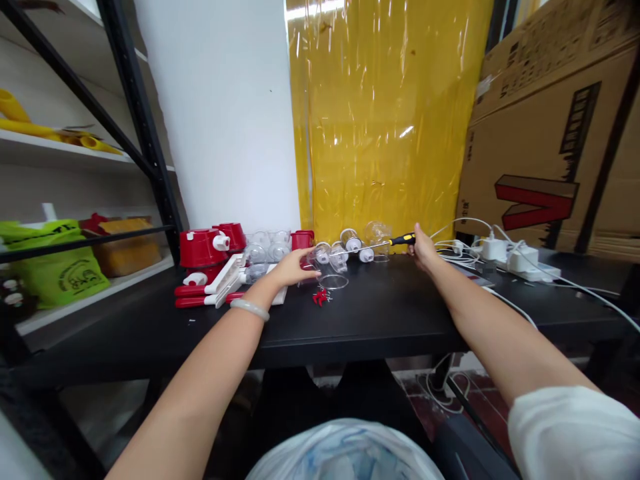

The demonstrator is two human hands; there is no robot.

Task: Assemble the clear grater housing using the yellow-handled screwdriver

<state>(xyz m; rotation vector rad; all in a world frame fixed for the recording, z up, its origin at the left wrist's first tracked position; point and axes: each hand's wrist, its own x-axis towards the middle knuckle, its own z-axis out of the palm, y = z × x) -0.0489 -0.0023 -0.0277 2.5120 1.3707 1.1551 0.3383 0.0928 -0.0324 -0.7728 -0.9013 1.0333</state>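
Note:
My right hand (424, 249) is closed round the black and yellow handle of a screwdriver (401, 239). Its thin metal shaft points left across clear plastic parts toward my left hand. My left hand (294, 268), with a pale bangle at the wrist, curls its fingers and thumb round a clear plastic piece (321, 253); its exact shape is hard to make out. Several clear parts with white ends, such as one white-ended part (367, 255), lie along the shaft. A clear ring (333, 282) and small red pieces (321, 297) lie in front of my left hand.
Red housings (203, 248) and red-handled white levers (217, 285) sit left on the black table (350, 320), near clear domes (267, 248). White cables and chargers (520, 257) lie right, beside a large cardboard box (540, 140). A lined bin (345, 450) stands below the table's front edge.

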